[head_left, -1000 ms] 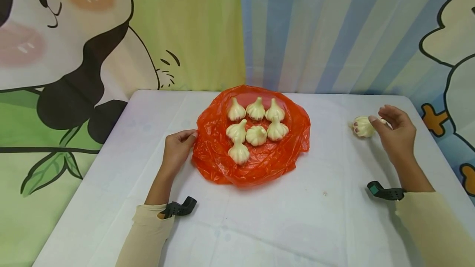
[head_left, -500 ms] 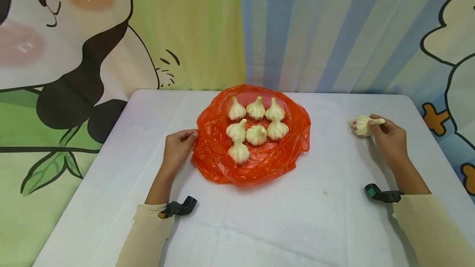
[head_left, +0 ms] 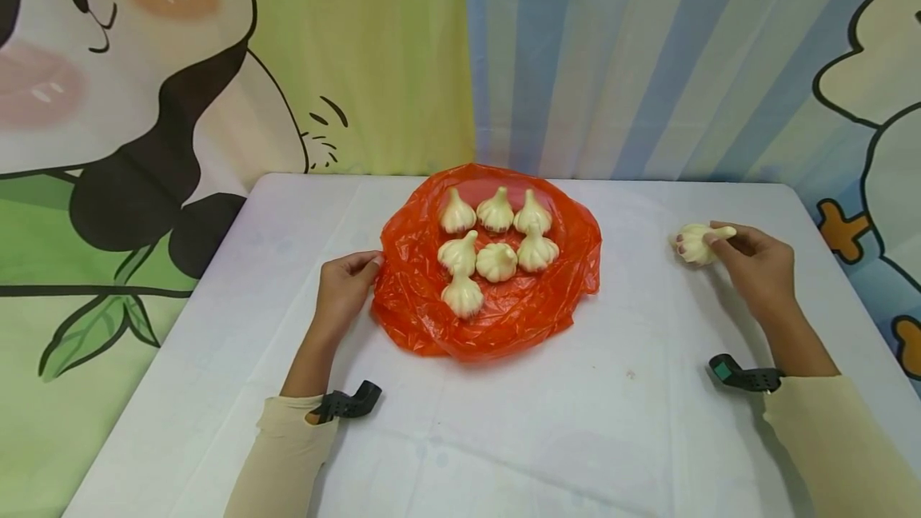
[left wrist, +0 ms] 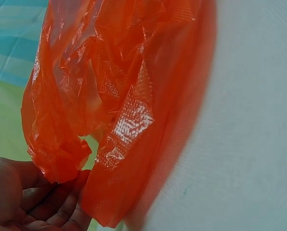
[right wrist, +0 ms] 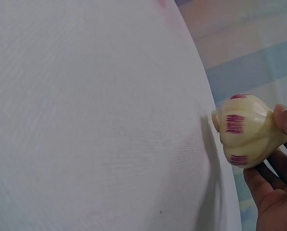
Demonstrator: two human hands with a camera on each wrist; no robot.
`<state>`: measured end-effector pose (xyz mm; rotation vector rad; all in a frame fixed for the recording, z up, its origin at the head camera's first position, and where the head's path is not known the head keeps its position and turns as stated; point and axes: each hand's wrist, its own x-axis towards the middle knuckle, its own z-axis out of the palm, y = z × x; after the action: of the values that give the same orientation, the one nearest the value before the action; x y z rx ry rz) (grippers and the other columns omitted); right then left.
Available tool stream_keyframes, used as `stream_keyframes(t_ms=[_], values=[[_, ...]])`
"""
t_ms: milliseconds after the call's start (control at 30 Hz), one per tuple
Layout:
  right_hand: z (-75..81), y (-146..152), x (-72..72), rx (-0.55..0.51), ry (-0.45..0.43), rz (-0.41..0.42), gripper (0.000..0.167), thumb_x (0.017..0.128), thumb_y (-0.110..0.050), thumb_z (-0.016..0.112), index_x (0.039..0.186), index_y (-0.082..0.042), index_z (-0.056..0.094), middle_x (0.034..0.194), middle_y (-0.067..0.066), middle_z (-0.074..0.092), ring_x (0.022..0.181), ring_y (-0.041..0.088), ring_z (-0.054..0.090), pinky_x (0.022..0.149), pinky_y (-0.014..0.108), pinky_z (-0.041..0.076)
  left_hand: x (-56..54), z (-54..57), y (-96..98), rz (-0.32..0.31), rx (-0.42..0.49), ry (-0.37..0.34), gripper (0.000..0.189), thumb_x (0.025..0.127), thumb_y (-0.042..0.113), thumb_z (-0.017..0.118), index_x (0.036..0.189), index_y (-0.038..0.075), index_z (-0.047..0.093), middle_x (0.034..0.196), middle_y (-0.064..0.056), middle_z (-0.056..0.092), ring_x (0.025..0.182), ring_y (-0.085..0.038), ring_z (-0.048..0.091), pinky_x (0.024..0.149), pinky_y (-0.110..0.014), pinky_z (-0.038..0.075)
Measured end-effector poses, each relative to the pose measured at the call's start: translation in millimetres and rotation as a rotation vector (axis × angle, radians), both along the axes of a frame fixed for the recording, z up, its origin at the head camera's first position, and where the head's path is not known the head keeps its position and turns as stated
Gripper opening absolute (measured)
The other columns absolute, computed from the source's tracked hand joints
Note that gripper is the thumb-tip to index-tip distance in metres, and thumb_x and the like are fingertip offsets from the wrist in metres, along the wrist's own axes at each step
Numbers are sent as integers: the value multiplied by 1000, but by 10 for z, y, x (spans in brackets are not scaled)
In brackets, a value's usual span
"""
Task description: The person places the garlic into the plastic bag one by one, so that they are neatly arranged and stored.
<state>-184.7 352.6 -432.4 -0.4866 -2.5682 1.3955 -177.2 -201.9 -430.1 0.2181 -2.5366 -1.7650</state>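
Note:
A crinkled red plastic bag (head_left: 528, 322) lies spread on the table, with several pale garlic bulbs (head_left: 463, 296) sitting upright or tipped on it. At the bag's left edge my left hand (head_left: 341, 290) pinches the plastic between thumb and fingers; the left wrist view shows a fold of the red bag (left wrist: 119, 120) at the fingertips. Far to the right, my right hand (head_left: 759, 266) grips a single garlic bulb (head_left: 694, 244) by its neck, root end pointing left. Purple streaks mark that garlic bulb (right wrist: 244, 130) in the right wrist view, where thumb and fingers close round its stem side.
A white cloth covers the table (head_left: 504, 438). Behind it hangs a printed curtain (head_left: 576, 62) with a cartoon panda and stripes. A dark camera strap (head_left: 348, 402) sits on the left wrist, another wrist camera (head_left: 744, 374) on the right.
My right hand has come left and down onto the lone garlic bulb, taken hold of its neck, and shifted it slightly left. The left hand and the bag have stayed in place.

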Motion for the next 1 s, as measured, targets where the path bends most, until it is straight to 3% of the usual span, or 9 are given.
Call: stream_keyframes(t_ms=[200, 333, 467, 833, 1000], values=[[111, -62, -20, 31, -33, -11, 61, 92, -49, 59, 138, -10, 55, 139, 8, 52, 115, 12, 51, 84, 10, 44, 2, 6, -6, -3, -4, -3, 31, 98, 25, 60, 113, 1, 70, 106, -12, 68, 92, -19, 63, 72, -21, 54], [195, -115, -20, 54, -13, 10, 60, 92, -50, 58, 138, -12, 56, 139, 8, 53, 114, 11, 52, 85, 11, 45, 2, 11, -13, -1, -9, -3, 31, 98, 26, 60, 113, 1, 70, 106, -12, 68, 92, -19, 63, 72, -20, 54], [309, -219, 6, 60, 38, 64, 56, 93, -46, 60, 137, -10, 57, 135, 5, 57, 111, 7, 54, 83, 9, 45, 9, 13, -15, -8, -2, -8, 32, 98, 26, 60, 114, 1, 70, 107, -12, 68, 92, -19, 63, 72, -20, 54], [609, -549, 38, 132, 150, 239, 47, 92, -39, 65, 128, -8, 65, 124, 6, 64, 118, 19, 58, 83, 13, 47, 19, 9, -2, -3, -4, 0, 30, 98, 25, 60, 113, 1, 70, 107, -12, 68, 91, -19, 62, 71, -20, 54], [677, -647, 40, 130, 152, 296, 44, 91, -37, 67, 126, -9, 66, 124, 4, 64, 118, 19, 58, 83, 13, 47, 16, 16, -2, -4, -8, 8, 30, 98, 26, 60, 113, 2, 70, 106, -11, 68, 92, -20, 62, 72, -20, 54]])
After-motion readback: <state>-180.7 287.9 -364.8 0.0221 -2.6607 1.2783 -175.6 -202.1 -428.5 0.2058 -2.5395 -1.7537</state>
